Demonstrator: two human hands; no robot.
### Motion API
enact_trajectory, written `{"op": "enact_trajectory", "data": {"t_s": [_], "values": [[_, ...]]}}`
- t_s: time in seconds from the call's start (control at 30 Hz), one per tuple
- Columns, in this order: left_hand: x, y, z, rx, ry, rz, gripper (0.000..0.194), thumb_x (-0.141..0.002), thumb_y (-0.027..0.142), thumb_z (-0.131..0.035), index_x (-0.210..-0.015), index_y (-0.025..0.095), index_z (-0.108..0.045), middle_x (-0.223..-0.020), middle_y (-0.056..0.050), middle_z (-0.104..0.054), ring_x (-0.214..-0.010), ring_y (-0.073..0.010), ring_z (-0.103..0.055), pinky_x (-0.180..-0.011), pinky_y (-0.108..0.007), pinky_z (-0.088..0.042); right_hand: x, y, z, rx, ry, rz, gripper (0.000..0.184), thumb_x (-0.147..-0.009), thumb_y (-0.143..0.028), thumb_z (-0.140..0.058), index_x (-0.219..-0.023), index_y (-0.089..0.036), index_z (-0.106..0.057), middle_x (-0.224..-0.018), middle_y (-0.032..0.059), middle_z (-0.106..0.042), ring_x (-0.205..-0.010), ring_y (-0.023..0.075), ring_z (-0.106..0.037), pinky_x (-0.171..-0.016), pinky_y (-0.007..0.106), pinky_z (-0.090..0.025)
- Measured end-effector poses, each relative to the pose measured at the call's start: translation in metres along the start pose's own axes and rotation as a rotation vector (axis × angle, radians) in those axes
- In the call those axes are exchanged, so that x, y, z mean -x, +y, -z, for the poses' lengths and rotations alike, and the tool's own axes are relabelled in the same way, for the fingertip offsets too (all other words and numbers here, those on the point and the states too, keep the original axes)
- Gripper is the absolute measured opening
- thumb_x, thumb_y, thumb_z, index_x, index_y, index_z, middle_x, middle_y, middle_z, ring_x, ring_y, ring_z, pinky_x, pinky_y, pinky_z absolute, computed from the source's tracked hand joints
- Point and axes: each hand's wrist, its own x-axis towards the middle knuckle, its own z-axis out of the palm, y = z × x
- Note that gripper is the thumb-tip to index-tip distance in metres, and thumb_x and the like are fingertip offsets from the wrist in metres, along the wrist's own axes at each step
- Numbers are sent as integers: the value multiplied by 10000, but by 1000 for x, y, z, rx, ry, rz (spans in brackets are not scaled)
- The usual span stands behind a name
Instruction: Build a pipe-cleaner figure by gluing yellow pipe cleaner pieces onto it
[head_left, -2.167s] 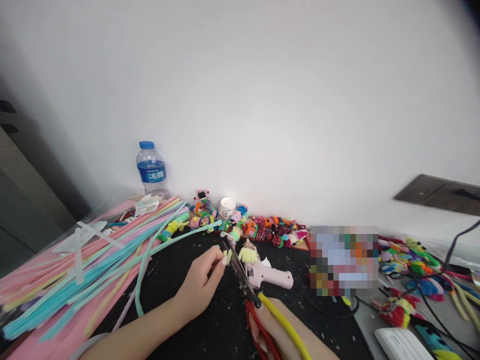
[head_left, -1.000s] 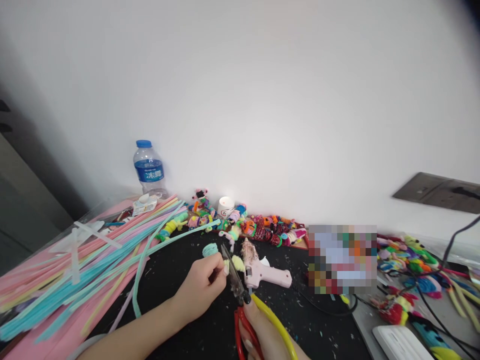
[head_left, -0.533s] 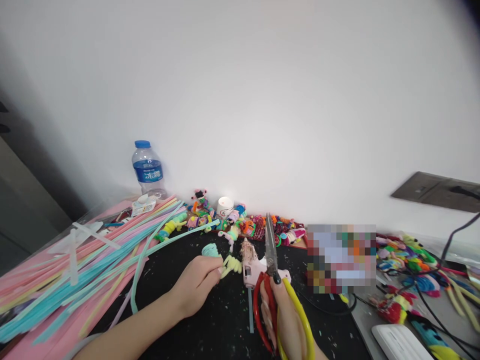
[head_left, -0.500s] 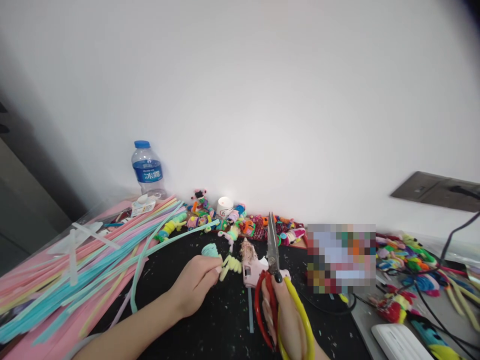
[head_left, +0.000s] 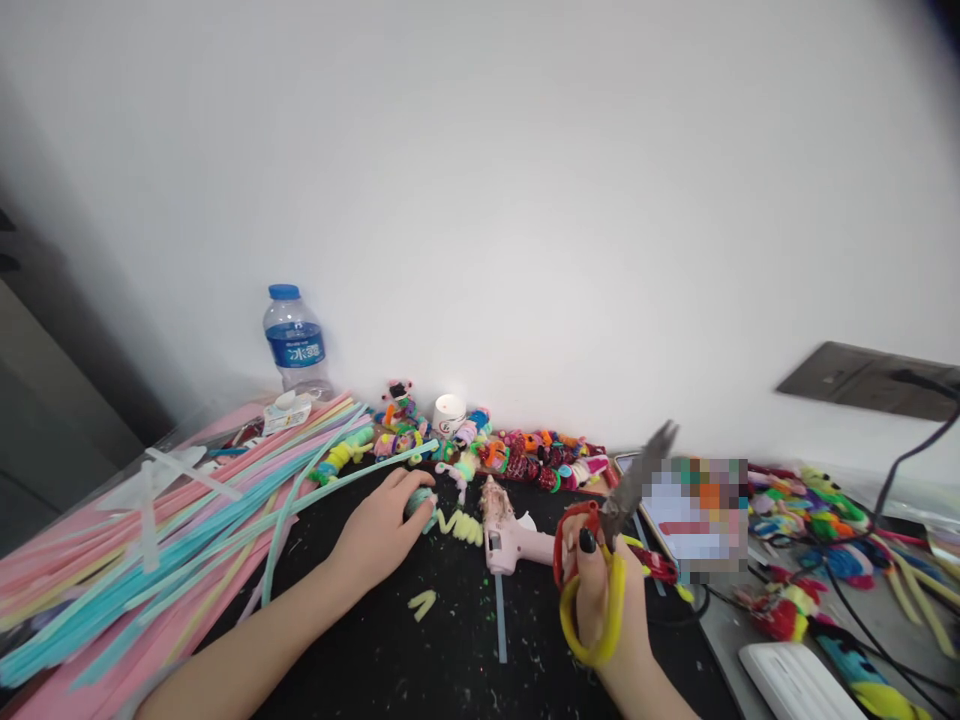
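Note:
My left hand (head_left: 386, 520) has its fingers and thumb around a small mint-green coil of pipe cleaner (head_left: 424, 507), which they partly hide. A pale yellow zigzag pipe cleaner (head_left: 461, 526) lies against the coil's right side. Nearer to me, a short bent yellow piece (head_left: 422, 603) rests on the black mat (head_left: 442, 660). In my right hand (head_left: 611, 590) are scissors (head_left: 600, 570) with one red and one yellow handle, blades tipped up and to the right. Between my hands lies a pink glue gun (head_left: 510, 540) with a clear glue stick at its back.
Pastel pipe cleaners (head_left: 217, 530) are heaped at left, below a water bottle (head_left: 296, 340). Finished colourful figures (head_left: 517, 455) and a paper cup (head_left: 450, 413) line the wall. At right are a partly blurred phone (head_left: 675, 520), black cables and a white box (head_left: 799, 685).
My left hand has let go of a short yellow piece, now on the mat, and moved onto the mint coil. My right hand has swung the scissors to the right.

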Motion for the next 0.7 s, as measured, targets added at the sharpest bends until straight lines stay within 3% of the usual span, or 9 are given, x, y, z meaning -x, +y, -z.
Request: {"op": "enact_trajectory", "data": {"t_s": [0.1,0.23,0.37,0.5,0.6,0.7], "values": [[0,-2,-1,9,-16,-31,255,-843,285,-377,-971,213,-586,-941,-59,-568,-825,-226,-551,-775,-345,-422,-8,3,2,11,44,96,198,-841,-353,-431,-717,-202,-457,-666,12,-514,-616,173,-495,-596,297,-403],[1,1,-1,107,75,-14,225,-830,286,-399,-882,204,-603,-859,-45,-594,-740,-210,-551,-693,-312,-429,-19,6,8,103,81,141,80,-824,-282,-459,-770,-223,-451,-766,33,-572,-763,217,-545,-714,359,-413],[-2,4,-2,478,130,150,221,-813,347,-455,-903,185,-576,-759,-8,-577,-580,-152,-508,-555,-258,-417,-29,11,19,337,117,166,76,-852,-267,-413,-873,-220,-469,-851,76,-590,-805,247,-556,-746,396,-411],[-4,5,-5,908,102,307,256,-807,397,-495,-975,207,-525,-741,19,-526,-597,-126,-518,-546,-235,-436,-37,23,29,683,92,97,224,-859,-335,-396,-1004,-186,-482,-911,103,-608,-776,264,-588,-617,349,-430],[-3,4,-8,1128,41,342,235,-808,390,-523,-965,216,-513,-705,37,-495,-535,-95,-488,-500,-208,-405,-41,33,30,867,57,117,294,-838,-281,-440,-1113,-183,-478,-1075,110,-597,-890,277,-591,-663,347,-441],[-2,4,-10,1269,-34,337,212,-814,373,-540,-941,203,-522,-717,28,-504,-515,-81,-476,-488,-201,-397,-44,41,29,929,34,112,307,-839,-302,-472,-1116,-172,-496,-1068,111,-609,-930,286,-588,-702,353,-450]]}}
